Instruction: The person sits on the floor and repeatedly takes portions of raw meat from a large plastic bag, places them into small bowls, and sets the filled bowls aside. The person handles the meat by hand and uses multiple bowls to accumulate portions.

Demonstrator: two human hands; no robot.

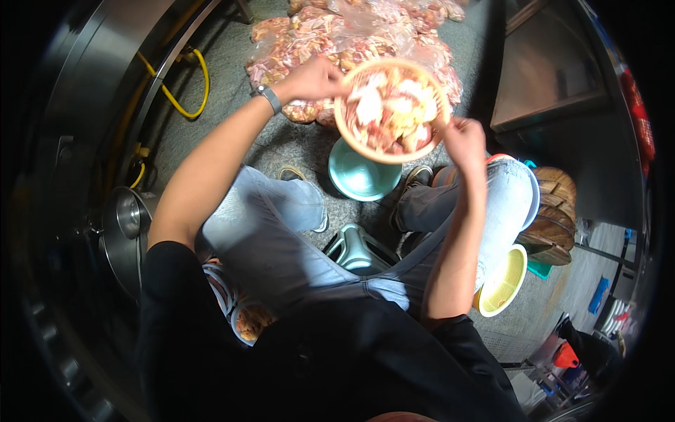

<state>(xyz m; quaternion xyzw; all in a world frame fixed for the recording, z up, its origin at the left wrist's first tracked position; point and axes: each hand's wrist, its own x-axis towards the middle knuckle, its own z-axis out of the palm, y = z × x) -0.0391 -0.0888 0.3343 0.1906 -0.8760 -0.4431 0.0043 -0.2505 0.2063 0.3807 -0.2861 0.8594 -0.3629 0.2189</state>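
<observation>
Both my hands hold a round orange plastic basket, heaped with pieces of raw meat that look like chicken, out in front of me. My left hand (pixel 319 79) grips the left part of the rim of the basket (pixel 394 158); my right hand (pixel 465 138) grips its right side. The raw meat (pixel 393 111) fills the basket to near the rim. Below and partly hidden by it, a turquoise plastic bowl (pixel 364 176) stands on the floor between my feet. Clear plastic bags of raw meat (pixel 337 39) lie on the floor beyond the basket.
A stool (pixel 354 248) is under me. To my right stand round wooden boards (pixel 548 216) and a yellow basket (pixel 503 282). A metal pot (pixel 118 242) and a bowl of brownish food (pixel 253 323) are at my left. A yellow hose (pixel 203 89) hangs farther ahead. Steel units flank both sides.
</observation>
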